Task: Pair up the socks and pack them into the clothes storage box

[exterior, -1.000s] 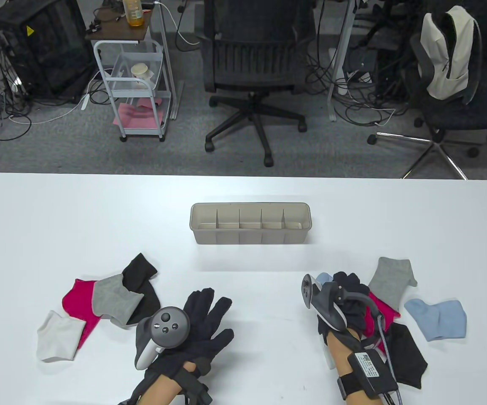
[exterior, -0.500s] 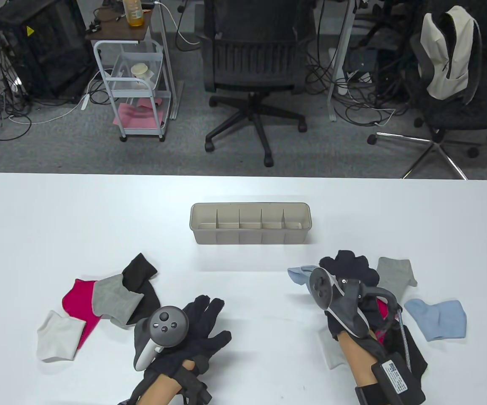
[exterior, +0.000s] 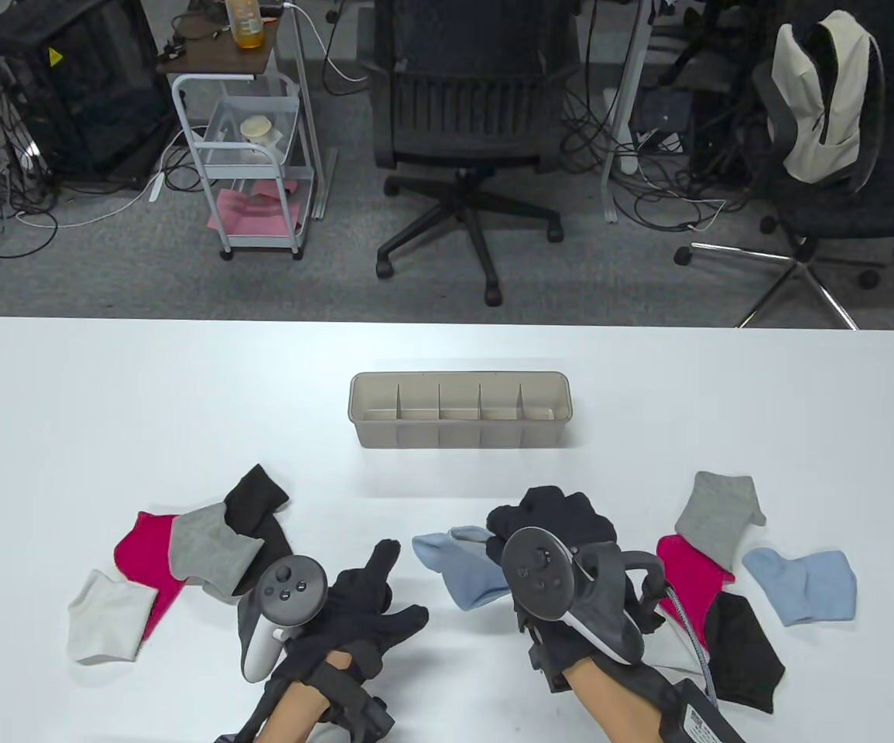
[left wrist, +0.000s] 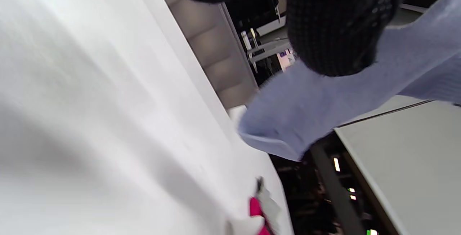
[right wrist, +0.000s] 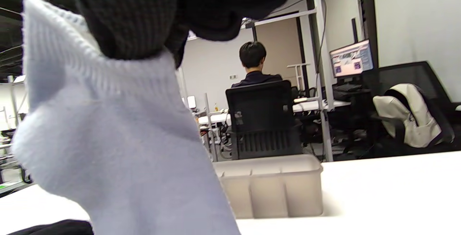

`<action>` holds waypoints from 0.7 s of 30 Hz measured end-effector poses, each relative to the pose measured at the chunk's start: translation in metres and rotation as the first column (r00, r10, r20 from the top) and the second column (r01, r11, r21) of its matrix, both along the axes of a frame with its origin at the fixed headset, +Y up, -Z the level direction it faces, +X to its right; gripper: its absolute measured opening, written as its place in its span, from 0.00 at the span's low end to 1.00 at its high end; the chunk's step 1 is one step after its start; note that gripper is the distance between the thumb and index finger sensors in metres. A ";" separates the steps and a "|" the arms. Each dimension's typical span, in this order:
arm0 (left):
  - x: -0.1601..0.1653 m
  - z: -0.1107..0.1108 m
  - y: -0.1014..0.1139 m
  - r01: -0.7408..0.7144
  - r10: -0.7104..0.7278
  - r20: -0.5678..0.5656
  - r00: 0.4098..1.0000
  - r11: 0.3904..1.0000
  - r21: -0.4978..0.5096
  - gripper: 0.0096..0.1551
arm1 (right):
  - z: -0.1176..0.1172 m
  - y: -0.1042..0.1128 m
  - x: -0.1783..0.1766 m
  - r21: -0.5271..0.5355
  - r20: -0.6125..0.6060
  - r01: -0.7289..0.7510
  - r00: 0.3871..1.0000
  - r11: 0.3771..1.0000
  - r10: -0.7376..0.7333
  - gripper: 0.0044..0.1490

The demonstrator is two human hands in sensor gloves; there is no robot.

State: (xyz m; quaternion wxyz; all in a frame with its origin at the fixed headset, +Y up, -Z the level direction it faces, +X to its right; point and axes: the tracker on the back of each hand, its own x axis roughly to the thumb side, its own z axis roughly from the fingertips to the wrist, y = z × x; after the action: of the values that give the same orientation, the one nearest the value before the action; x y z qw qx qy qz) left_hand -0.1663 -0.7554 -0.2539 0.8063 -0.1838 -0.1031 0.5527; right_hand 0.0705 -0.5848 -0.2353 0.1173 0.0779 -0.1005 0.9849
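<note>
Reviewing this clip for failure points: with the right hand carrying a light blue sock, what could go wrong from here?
1. The right hand holds the light blue sock only by its cuff, so it could slip out in transit.
2. Its match, the second light blue sock, lies far right, apart from the carried one; the pair may be packed incomplete.
3. The storage box has narrow compartments, so a loose sock could drape over a divider.

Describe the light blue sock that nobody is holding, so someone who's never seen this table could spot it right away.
Start at the beige divided storage box in the middle of the white table, then look to the near right corner. The loose light blue sock lies flat there, rightmost of its cluster, beside the grey sock. Its twin hangs from the right hand.
</note>
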 end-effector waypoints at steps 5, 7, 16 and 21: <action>0.005 0.002 0.003 0.014 -0.014 0.050 0.999 1.000 0.009 0.51 | 0.009 -0.002 -0.006 -0.077 -0.041 0.017 0.999 0.997 -0.020 0.23; 0.006 0.002 0.003 0.051 -0.052 0.048 0.997 0.998 0.024 0.47 | 0.012 -0.004 -0.005 -0.110 -0.056 0.067 0.996 0.992 -0.074 0.23; 0.014 0.001 0.001 0.098 -0.101 0.076 0.992 0.994 0.038 0.30 | 0.018 -0.014 0.005 -0.260 -0.090 0.247 0.956 0.933 -0.278 0.23; 0.011 0.003 -0.001 0.210 -0.211 0.090 0.973 0.977 0.025 0.19 | 0.008 -0.027 0.013 -0.239 -0.039 0.225 0.970 0.945 -0.241 0.23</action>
State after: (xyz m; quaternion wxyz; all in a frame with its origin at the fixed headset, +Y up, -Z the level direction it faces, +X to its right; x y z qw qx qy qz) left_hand -0.1551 -0.7559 -0.2513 0.8561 -0.2130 -0.1242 0.4542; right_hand 0.0837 -0.6113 -0.2275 0.2446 0.0847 0.0111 0.9659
